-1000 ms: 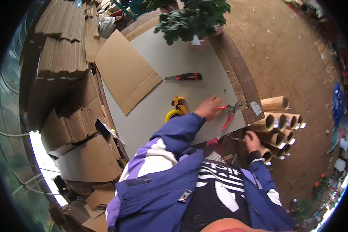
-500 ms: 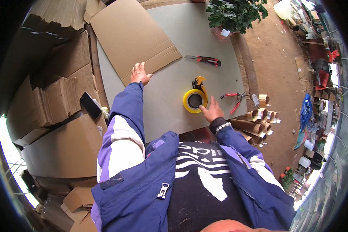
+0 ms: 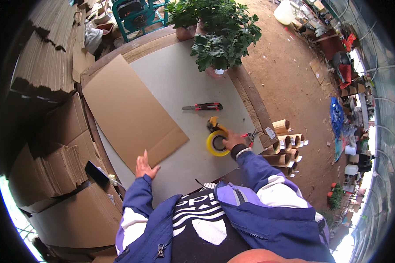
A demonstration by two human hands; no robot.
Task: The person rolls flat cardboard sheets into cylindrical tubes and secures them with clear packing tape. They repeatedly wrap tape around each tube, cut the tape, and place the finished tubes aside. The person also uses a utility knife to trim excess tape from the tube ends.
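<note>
Right hand: at yellow tape roll, mid-frame; whether clamped, cannot tell
Left hand: fingers apart by cardboard
Tape: dark-cored, yellow-and-black dispenser
Cardboard: flat, brown, left of centre

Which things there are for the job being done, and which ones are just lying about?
Seem part of the job:
cardboard sheet, with the left hand at its near end
yellow tape roll with its dispenser, with the right hand at it

Seem to be just lying about, held by neither hand:
box cutter
red-handled cutters
leafy potted plants
brown tubes
</note>
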